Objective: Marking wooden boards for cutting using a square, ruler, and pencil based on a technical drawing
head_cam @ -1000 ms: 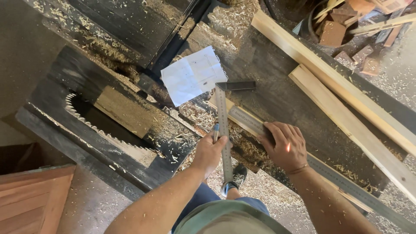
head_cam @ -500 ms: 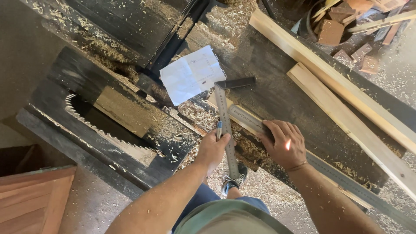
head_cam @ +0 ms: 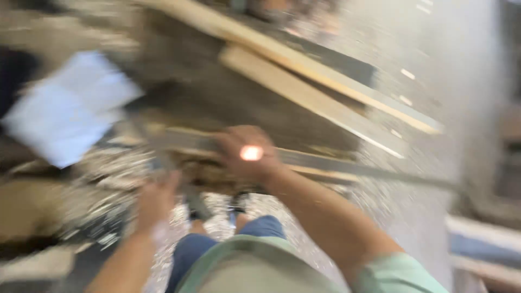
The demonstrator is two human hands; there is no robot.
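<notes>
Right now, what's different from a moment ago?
The view has swung right and gone blurry, so the white paper and pale planks sit further left. The right hand still presses the long metal ruler. The left hand stays by the square's blade; its grip is too blurred to tell.

A white sheet of paper (head_cam: 68, 106) — blurred, roughly rectangular, bluish in shadow — lies on the dark bench, up and left of the left hand's fingers (head_cam: 163, 187). No packages, signs or screens show.
</notes>
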